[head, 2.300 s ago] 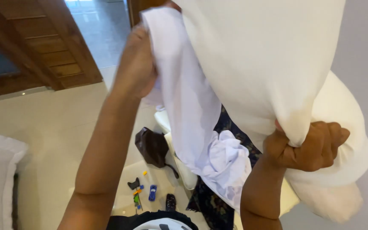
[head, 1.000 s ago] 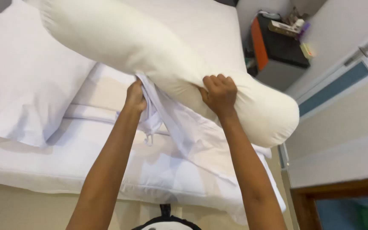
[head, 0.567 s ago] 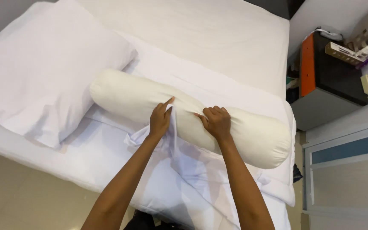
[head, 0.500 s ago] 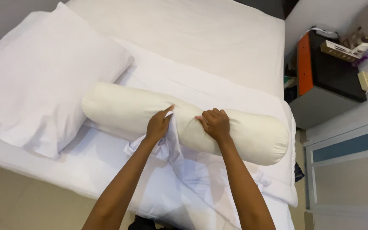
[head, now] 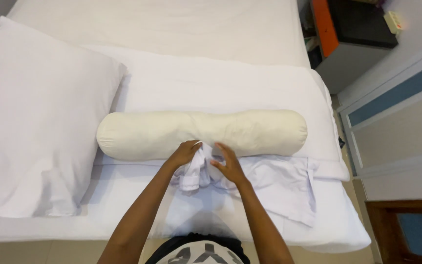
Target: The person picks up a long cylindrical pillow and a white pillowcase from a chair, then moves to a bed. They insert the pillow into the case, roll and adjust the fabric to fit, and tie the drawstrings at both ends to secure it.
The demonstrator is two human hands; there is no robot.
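cream bolster [head: 201,133]: smooth, cylindrical, soft; long axis left-right across white bed [head: 181,29]. left hand [head: 184,152] clamped on bunched white cloth [head: 194,173] at bolster's near side. right hand [head: 228,164] open, fingers spread on cloth. plump white pillow [head: 40,122] left.

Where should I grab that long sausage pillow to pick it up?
Probably around the pinched-in middle of the cream bolster, coming from the near side where both hands are. It lies flat across the bed, and the narrower waist looks easiest to wrap fingers around.
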